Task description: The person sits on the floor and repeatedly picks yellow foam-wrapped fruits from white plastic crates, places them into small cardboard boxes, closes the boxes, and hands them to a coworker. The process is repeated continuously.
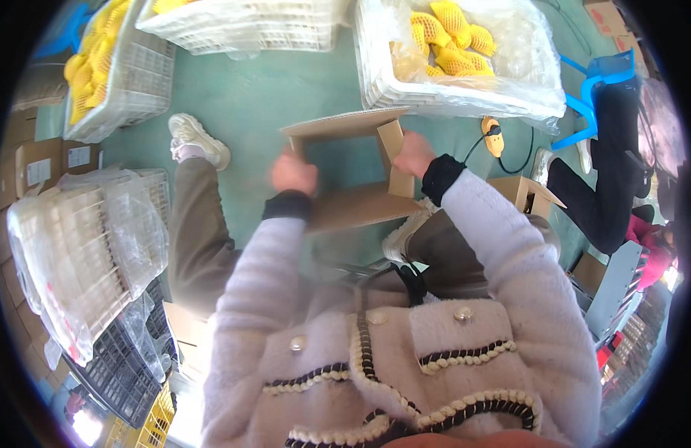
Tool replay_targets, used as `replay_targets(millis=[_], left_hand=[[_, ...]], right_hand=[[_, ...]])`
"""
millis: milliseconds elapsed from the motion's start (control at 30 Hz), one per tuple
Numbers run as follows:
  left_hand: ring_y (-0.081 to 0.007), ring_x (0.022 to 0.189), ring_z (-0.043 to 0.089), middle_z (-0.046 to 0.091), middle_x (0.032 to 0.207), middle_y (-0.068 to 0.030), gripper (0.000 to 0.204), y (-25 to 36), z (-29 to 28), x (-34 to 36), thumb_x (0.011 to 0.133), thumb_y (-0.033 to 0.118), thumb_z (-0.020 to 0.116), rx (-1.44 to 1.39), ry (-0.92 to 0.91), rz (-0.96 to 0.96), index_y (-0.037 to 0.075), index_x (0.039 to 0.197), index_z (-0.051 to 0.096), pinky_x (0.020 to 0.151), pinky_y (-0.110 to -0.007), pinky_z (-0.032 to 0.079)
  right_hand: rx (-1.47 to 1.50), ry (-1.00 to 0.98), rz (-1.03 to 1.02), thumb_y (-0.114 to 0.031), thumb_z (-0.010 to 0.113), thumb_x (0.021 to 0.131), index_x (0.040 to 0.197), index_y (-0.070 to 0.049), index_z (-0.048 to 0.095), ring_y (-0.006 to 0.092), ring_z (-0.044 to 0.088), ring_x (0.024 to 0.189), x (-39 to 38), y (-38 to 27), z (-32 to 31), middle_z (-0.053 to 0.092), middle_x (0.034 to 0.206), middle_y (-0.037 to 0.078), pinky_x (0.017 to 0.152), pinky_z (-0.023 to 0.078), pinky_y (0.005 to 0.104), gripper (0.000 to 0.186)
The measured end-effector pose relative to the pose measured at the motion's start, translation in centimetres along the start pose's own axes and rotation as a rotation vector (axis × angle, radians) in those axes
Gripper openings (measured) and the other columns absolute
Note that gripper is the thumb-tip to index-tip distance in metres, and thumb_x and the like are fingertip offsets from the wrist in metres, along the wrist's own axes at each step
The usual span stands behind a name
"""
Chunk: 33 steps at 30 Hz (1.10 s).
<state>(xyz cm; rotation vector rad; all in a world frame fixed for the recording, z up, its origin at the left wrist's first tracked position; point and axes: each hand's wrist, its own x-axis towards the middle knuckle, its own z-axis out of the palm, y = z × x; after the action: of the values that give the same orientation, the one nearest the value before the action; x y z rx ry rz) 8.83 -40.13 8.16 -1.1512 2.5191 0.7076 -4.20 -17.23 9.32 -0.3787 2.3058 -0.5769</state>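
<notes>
A brown cardboard box (pixel 353 164) with open flaps is held in front of me, above my knees. My left hand (pixel 293 173) grips its left side and looks blurred. My right hand (pixel 413 154) grips the right flap near the box's upper corner. Both arms wear pale fluffy sleeves with black cuffs. The inside of the box shows only the green floor (pixel 263 97) behind it.
A white crate (pixel 375 75) lined with plastic holds yellow fruit in foam nets at the top right. More white crates stand at the top left and left. Another person in black sits on a blue stool (pixel 607 75) at the right. A small cardboard box (pixel 528 194) sits near my right knee.
</notes>
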Motion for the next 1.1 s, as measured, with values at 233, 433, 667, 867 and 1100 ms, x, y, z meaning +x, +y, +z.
replay_targets(millis=[233,433,667,867,1100], left_hand=[[-0.0398,0.096,0.062,0.058,0.116,-0.0186,0.047,-3.6,7.0,-9.6,0.080,0.003,0.056,-0.959,-0.005,-0.106,0.010,0.126,0.048,0.080,-0.048,0.053],[-0.0432,0.117,0.047,0.042,0.134,-0.0199,0.077,-2.9,6.2,-12.1,0.080,0.008,0.064,-1.269,-0.413,-0.359,0.008,0.143,0.021,0.085,-0.056,0.047],[-0.0314,0.132,0.035,0.035,0.147,-0.0100,0.073,-9.2,-7.8,-10.6,0.091,0.030,0.053,-1.483,0.041,-0.192,0.008,0.151,0.019,0.106,-0.051,0.026],[-0.0283,0.142,0.025,0.028,0.152,-0.0204,0.067,-0.5,-6.5,-4.9,0.097,0.031,0.047,-0.506,0.136,0.635,-0.001,0.149,0.019,0.116,-0.038,0.019],[-0.0317,0.145,0.020,0.035,0.151,-0.0149,0.049,0.6,-2.2,-4.3,0.096,0.023,0.041,-0.351,0.220,0.654,0.003,0.141,0.042,0.115,-0.049,0.015]], right_hand=[[0.079,-0.089,-0.160,-0.036,0.078,0.072,0.143,-0.008,0.032,0.0349,0.051,0.121,-1.7,0.0,-3.3,0.053,0.131,0.018,0.100,0.042,0.0408,0.089],[0.753,0.004,-0.200,-0.060,0.042,0.095,0.151,-0.016,0.020,0.0284,0.026,0.140,-8.3,0.8,-5.7,0.031,0.150,0.014,0.109,0.026,0.0477,0.074],[0.929,0.220,-0.331,-0.051,0.046,0.096,0.148,-0.001,0.022,0.0272,0.025,0.141,-8.9,-2.3,-0.4,0.027,0.151,0.020,0.114,0.021,0.0360,0.075],[0.456,0.480,-0.533,-0.039,0.049,0.094,0.145,0.003,0.025,0.0378,0.028,0.138,-7.6,-8.6,2.8,0.032,0.145,0.026,0.113,0.022,0.0434,0.070],[-0.075,0.572,-0.456,-0.028,0.054,0.089,0.143,0.005,0.027,0.0427,0.030,0.133,-5.3,-11.1,4.1,0.036,0.140,0.028,0.109,0.024,0.0518,0.069]])
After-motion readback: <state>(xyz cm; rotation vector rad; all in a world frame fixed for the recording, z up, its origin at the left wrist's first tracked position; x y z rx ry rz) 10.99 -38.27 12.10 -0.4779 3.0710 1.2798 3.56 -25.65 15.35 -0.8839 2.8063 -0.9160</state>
